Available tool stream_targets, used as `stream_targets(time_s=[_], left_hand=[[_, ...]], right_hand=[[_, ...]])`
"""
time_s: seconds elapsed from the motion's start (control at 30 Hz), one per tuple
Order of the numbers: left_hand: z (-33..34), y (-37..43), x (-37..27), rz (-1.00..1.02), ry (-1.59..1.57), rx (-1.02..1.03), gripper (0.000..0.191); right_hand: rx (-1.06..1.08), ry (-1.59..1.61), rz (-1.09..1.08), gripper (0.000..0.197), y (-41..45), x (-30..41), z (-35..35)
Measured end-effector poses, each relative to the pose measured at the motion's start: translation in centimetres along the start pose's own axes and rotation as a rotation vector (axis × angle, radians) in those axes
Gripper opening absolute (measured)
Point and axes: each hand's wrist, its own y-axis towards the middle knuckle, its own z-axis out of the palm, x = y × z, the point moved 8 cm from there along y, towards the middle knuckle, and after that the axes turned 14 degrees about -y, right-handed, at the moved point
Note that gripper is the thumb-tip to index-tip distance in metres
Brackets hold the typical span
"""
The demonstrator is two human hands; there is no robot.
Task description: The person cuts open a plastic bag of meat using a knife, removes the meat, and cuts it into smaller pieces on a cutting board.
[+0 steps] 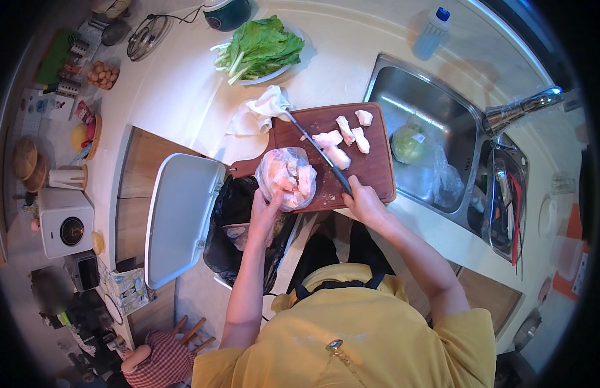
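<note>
My left hand (pixel 268 208) grips a clear plastic bag (pixel 286 179) of pale, fatty meat chunks at the near left of a brown cutting board (pixel 372 169). My right hand (pixel 365 201) is closed on the dark handle of a knife (pixel 319 150), whose blade points up and left across the board. Several pale chunks of meat (pixel 360 140) lie on the board, to the right of the blade and close beside it. A crumpled white cloth (pixel 263 109) lies at the board's upper left corner, by the knife's tip.
An open bin (pixel 232 257) with a black liner stands below the bag, its white lid (pixel 181 218) raised at left. A steel sink (pixel 440 87) at right holds a bagged green cabbage (pixel 409 145). Leafy greens (pixel 266 46) fill a bowl beyond the board. Another person's arm (pixel 136 359) shows lower left.
</note>
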Motion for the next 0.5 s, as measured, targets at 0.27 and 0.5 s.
stream_targets(time_s=[0.27,0.5], left_hand=[[2.8,-1.1,2.3,-0.053,-0.251,0.027,0.047],[3.0,0.0,2.4,-0.081,-0.175,0.068,0.047]], right_hand=[[-0.151,0.299,0.009,0.025,-3.2,1.6,-3.6],[-0.078,0.484,0.052,0.022,-5.1,2.9,-2.2]])
